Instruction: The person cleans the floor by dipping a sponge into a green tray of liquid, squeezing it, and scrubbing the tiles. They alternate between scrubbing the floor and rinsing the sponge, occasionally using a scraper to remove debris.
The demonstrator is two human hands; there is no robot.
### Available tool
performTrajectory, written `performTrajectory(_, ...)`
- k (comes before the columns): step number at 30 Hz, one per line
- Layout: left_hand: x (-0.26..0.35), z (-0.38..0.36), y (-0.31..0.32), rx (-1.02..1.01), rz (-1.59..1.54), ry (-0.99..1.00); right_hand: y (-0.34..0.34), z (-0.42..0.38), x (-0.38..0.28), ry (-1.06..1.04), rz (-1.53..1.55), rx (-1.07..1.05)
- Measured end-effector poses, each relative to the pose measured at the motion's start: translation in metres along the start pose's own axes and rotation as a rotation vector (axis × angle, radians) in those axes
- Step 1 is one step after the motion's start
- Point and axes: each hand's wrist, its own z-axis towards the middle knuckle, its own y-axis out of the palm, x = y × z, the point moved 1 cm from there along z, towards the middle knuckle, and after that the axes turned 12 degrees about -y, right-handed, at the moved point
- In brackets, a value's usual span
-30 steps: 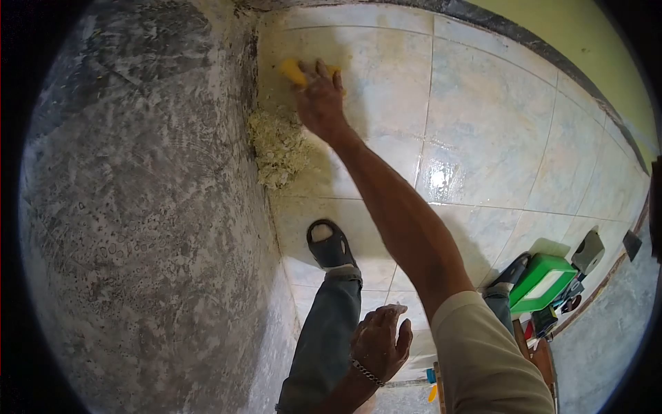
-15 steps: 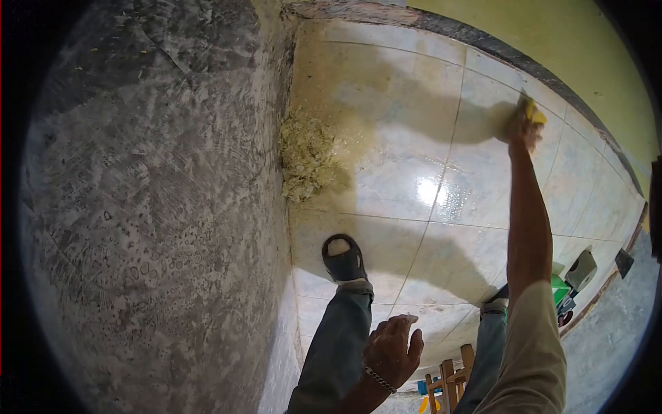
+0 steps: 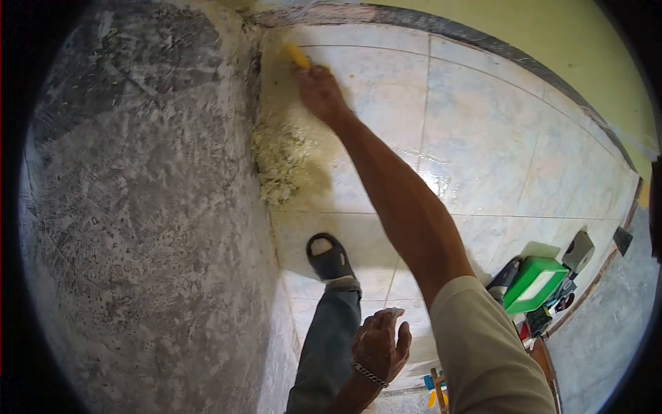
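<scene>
My right hand is closed around a yellow object, held against the pale wall tiles near the upper left corner. Its exact kind is hard to make out, as my fingers cover part of it. My left hand, with a chain bracelet at the wrist, hovers low over my leg, thumb apart from the loosely bent fingers. Whitish residue shows on its fingertips. A heap of pale, crumbly wet scrapings lies against the grey wall, below my right hand.
A rough grey cement wall rises on the left. My sandalled foot stands below the heap. At right are a green tray, a grey plate-like item and several small tools. Wooden legs show at the bottom.
My right hand has swept from the upper right across the tiles to the upper left corner, carrying the yellow object. My left hand has barely moved. The green tray is now more exposed.
</scene>
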Motion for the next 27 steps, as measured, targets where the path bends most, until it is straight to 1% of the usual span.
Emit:
performTrajectory(2, 0.003, 0.000, 0.008, -0.018, -0.010, 0.010, -0.083, -0.012, 0.008, 0.600, 0.886, -0.146)
performTrajectory(3, 0.005, -0.001, 0.009, -0.034, -0.004, 0.004, -0.100, -0.038, 0.039, 0.413, 1.133, -0.044)
performTrajectory(4, 0.006, -0.001, 0.008, -0.057, 0.022, -0.014, -0.150, -0.050, 0.036, 0.662, 1.105, -0.045)
performTrajectory(5, 0.008, 0.000, 0.009, -0.061, 0.024, -0.009, -0.189, -0.079, 0.052, 0.578, 0.910, 0.023)
performTrajectory(6, 0.010, 0.001, 0.009, -0.060, 0.023, -0.024, -0.223, -0.104, 0.074, 0.730, 0.975, 0.137)
performTrajectory(7, 0.011, 0.002, 0.009, -0.059, 0.022, -0.042, -0.259, -0.132, 0.096, 0.693, 0.893, 0.174)
performTrajectory(8, 0.012, 0.003, 0.009, -0.066, 0.015, -0.053, -0.302, -0.160, 0.118, 0.614, 0.847, 0.100)
performTrajectory(9, 0.014, 0.003, 0.010, -0.068, 0.021, -0.051, -0.329, -0.187, 0.126, 0.640, 0.718, 0.323)
performTrajectory(10, 0.015, 0.004, 0.010, -0.073, 0.033, -0.051, -0.363, -0.230, 0.164, 0.701, 0.676, 0.377)
performTrajectory(13, 0.015, 0.003, 0.013, -0.085, 0.042, -0.049, -0.402, -0.293, 0.217, 0.974, 0.079, 0.637)
performTrajectory(14, 0.014, 0.003, 0.014, -0.091, 0.029, -0.041, -0.401, -0.315, 0.254, 0.896, 0.120, 0.713)
performTrajectory(15, 0.013, 0.002, 0.015, -0.093, 0.030, -0.043, -0.381, -0.341, 0.297, 0.811, 0.158, 0.786)
performTrajectory(16, 0.013, 0.002, 0.016, -0.082, 0.020, -0.032, -0.327, -0.350, 0.359, 0.922, -0.821, 0.602)
performTrajectory(17, 0.012, 0.001, 0.017, -0.078, 0.010, -0.025, -0.285, -0.354, 0.397, 0.890, -1.790, 0.286)
performTrajectory(18, 0.010, 0.000, 0.019, -0.090, 0.007, -0.031, -0.262, -0.303, 0.334, 0.737, -1.344, 0.411)
performTrajectory(19, 0.008, 0.000, 0.021, -0.087, 0.013, -0.033, -0.224, -0.257, 0.289, 0.620, -1.071, 0.450)
performTrajectory(21, 0.007, -0.001, 0.023, -0.088, 0.024, -0.035, -0.135, -0.199, 0.223, 0.352, -0.660, 0.402)
performTrajectory(22, 0.009, -0.002, 0.025, -0.089, 0.034, -0.034, -0.112, -0.156, 0.164, 0.341, -0.543, 0.282)
performTrajectory(23, 0.011, -0.004, 0.027, -0.087, 0.042, -0.031, -0.056, -0.139, 0.148, 0.169, -0.517, 0.341)
performTrajectory(25, 0.012, -0.007, 0.032, -0.078, 0.050, -0.004, -0.056, -0.089, 0.049, 0.000, -0.335, -0.038)
performTrajectory(26, 0.013, -0.007, 0.036, -0.069, 0.064, 0.024, -0.043, -0.077, 0.028, -0.078, -0.148, 0.039)
performTrajectory(27, 0.014, -0.008, 0.037, -0.074, 0.063, 0.031, -0.037, -0.070, 0.009, 0.038, 0.051, -0.002)
